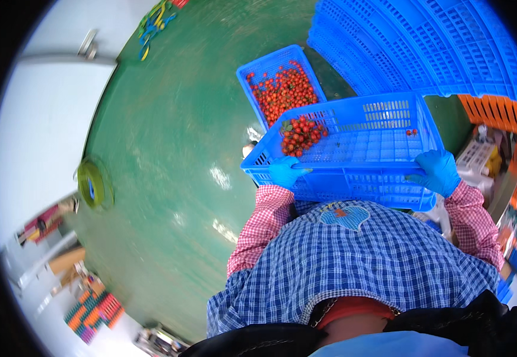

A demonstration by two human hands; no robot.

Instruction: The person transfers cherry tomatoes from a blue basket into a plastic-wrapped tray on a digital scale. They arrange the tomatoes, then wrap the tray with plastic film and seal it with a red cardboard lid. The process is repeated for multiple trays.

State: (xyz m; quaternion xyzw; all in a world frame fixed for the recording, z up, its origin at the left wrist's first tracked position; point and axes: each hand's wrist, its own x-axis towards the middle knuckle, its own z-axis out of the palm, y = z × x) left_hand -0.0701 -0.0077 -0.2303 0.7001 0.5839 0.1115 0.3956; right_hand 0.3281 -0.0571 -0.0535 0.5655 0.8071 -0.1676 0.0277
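A large blue plastic crate [352,163] is held by its near rim, tilted towards a lower blue crate. My left hand [286,172], in a blue glove, grips the rim near its left end. The blue-gloved right hand [436,173] is closed on the same rim by the right corner. Inside the held crate, a heap of small red tomatoes [300,136] lies at the left end, with a couple of loose tomatoes [411,132] at the right. Beyond it, a shallower blue crate [242,73] holds many loose red tomatoes [285,91].
Tall stacked blue crates [419,44] rise at the upper right, with an orange crate [501,114] below them. A green ring-shaped roll [90,183] lies by the white wall at left. Coloured straps [155,29] lie on the green floor [164,134] at the top.
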